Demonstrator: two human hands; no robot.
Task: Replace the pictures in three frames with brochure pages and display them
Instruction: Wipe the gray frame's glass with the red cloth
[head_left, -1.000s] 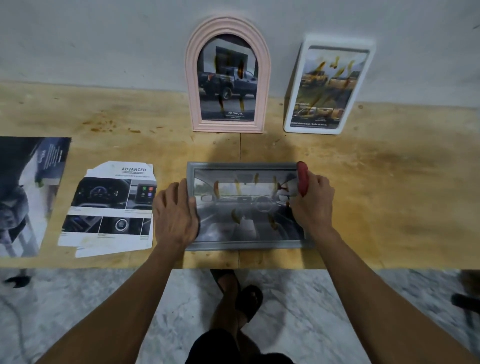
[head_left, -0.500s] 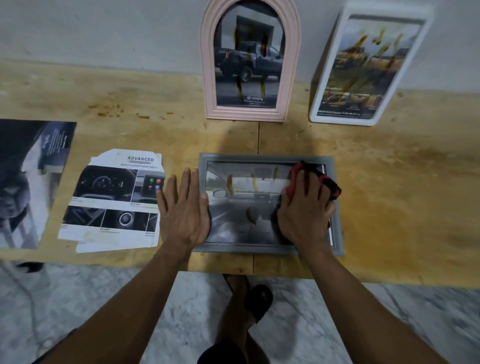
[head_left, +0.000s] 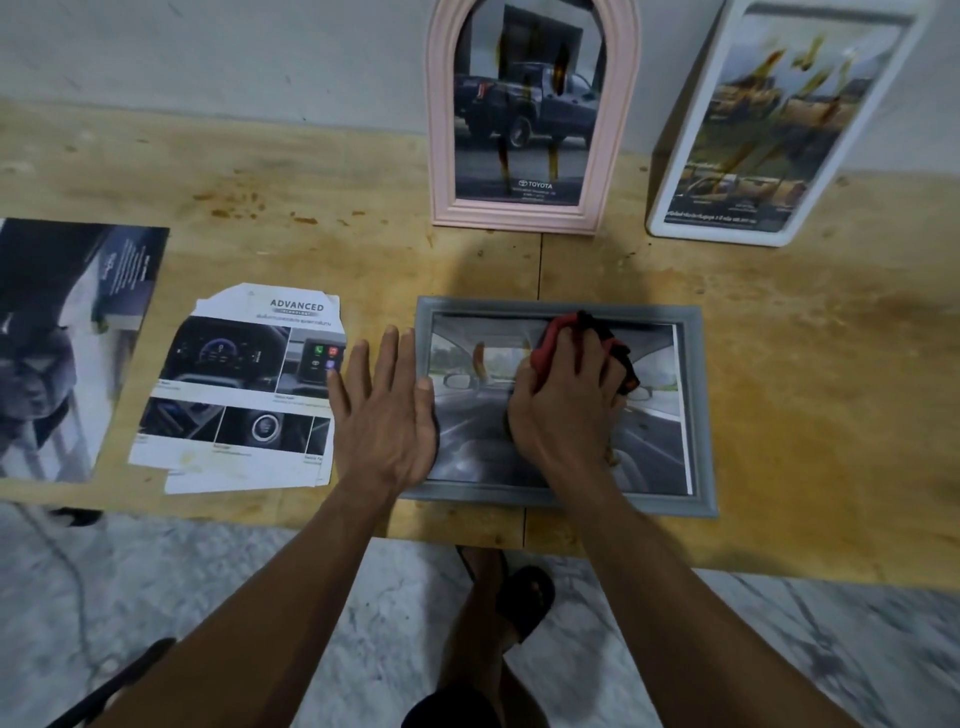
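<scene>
- Near the front edge of the table (head_left: 779, 415), the grey frame (head_left: 696, 415) lies flat and face up, its long axis running left to right across the person's body, with a brochure page of a car interior already under the glass.
- Left hand (head_left: 384, 415) rests flat over the frame's left rail, fingers (head_left: 387, 348) straight and spread, pointing away toward the wall; it pins the frame and holds nothing.
- Right hand (head_left: 563, 410) sits on the glass left of centre, its fingers curled round a red cloth (head_left: 553, 338) that bunches out beyond the knuckles.
- From the right hand, most of the uncovered glass lies to the right, along the long axis, so I judge that any wiping stroke would run that way; the left hand is the nearer one to the frame's left end.
- Against the wall stand the pink arched frame (head_left: 613, 156) and the white frame (head_left: 691, 171), both upright and leaning back, both holding car pictures, well apart from the hands.
- Left of the grey frame lie a cut brochure page (head_left: 234, 395), just beside the left hand, and a darker page (head_left: 67, 348) at the table's left end.
- Table is bare, stained wood; pale marble floor (head_left: 208, 623) lies below, with a sandalled foot (head_left: 519, 597) under the edge.
</scene>
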